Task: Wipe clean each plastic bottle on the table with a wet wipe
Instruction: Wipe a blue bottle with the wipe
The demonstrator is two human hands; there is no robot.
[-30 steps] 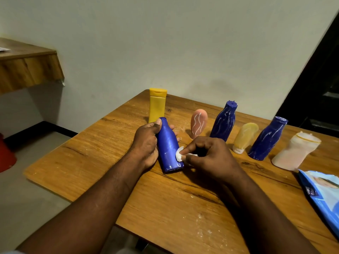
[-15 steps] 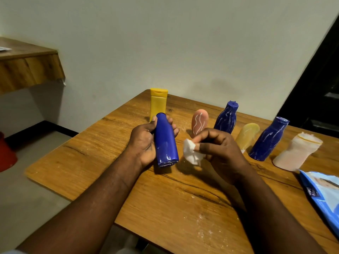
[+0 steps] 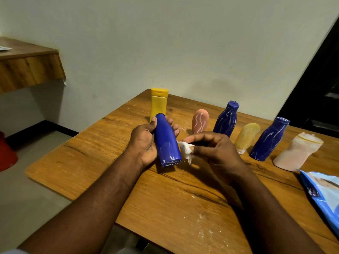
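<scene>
My left hand (image 3: 145, 143) is wrapped around a plain blue bottle (image 3: 167, 142), thumb on the near side and fingers curled behind it, holding it tilted above the wooden table (image 3: 165, 198) with its flat base toward me and its neck pointing away. White smears show along the base edge. My right hand (image 3: 214, 153) sits just beside the bottle's right side, thumb and forefinger pinched on a crumpled white wet wipe (image 3: 186, 151); the wipe's inner edge looks to be touching the bottle, though I cannot tell for sure.

Beyond my left hand a yellow bottle (image 3: 159, 103) stands upright, partly behind the blue one. Beyond my right hand the rest stand in a row: a pink bottle with white squiggles (image 3: 200, 122), a blue bottle streaked white (image 3: 227, 120), a pale yellow bottle (image 3: 247, 136), another white-streaked blue bottle (image 3: 269, 140), and farthest to the right a whitish-pink bottle (image 3: 297, 153). To the right of my right forearm, at the frame edge, lies a blue wipes packet (image 3: 322, 195). White specks dot the tabletop between my forearms.
</scene>
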